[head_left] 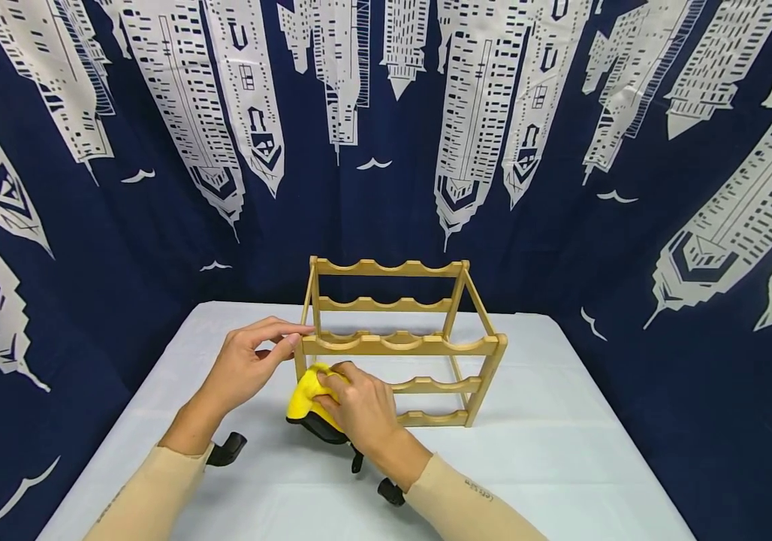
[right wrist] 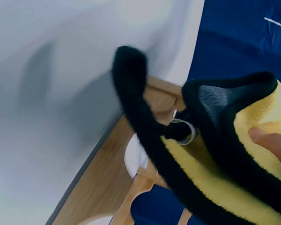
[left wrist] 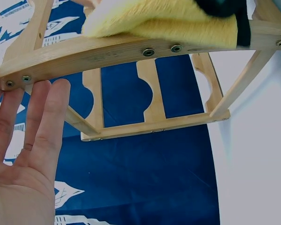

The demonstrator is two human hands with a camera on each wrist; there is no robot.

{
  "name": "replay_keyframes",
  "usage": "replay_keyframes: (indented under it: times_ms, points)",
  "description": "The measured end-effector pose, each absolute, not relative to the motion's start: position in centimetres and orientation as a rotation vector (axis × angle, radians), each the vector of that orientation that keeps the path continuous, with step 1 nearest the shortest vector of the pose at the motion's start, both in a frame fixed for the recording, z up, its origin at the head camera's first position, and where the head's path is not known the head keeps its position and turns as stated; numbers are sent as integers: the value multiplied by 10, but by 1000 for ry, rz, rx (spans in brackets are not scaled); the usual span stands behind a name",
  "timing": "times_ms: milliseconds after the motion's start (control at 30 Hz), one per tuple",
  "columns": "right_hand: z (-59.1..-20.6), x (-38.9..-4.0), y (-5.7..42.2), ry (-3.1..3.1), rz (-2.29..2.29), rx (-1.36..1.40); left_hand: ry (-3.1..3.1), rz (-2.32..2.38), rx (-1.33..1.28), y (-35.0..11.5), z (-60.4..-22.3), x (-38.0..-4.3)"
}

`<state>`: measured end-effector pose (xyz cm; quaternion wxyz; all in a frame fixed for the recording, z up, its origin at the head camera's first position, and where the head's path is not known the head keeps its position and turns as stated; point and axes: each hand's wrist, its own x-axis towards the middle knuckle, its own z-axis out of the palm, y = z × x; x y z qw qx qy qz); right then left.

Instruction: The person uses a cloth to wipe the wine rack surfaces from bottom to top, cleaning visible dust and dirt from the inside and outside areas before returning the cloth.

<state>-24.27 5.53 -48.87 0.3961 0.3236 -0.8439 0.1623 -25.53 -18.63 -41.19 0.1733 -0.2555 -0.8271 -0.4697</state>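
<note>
A wooden wine rack [head_left: 399,346] with scalloped rails stands on the white-covered table. At its upper left front corner my left hand [head_left: 244,366] pinches the frame between thumb and fingers; the left wrist view shows the hand's fingers [left wrist: 51,112] fairly straight at the end of the post. My right hand [head_left: 366,406] grips a bunched yellow cloth [head_left: 305,394] with black edging and a grey inner side. In the left wrist view this cloth [left wrist: 178,23] lies against the rack's post [left wrist: 98,54]. Part of the cloth is hidden under the right hand.
The white tabletop [head_left: 562,451] runs out on both sides of the rack. A dark blue curtain [head_left: 372,218] with white building prints hangs behind and beside the table. Black wrist-worn pieces [head_left: 227,449] show below the wrists. Screws [left wrist: 148,52] dot the post.
</note>
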Motion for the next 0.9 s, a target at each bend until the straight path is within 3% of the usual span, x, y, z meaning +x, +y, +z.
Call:
replay_keyframes:
  times_ms: [267,900]
  points:
    - [-491,-243,76,-2126,346,798,-2336,-1322,-734,-185,-412,-256]
    - [-482,-248,105,-2180,734,675,-2330,-1408,-713,-185,-416,-257]
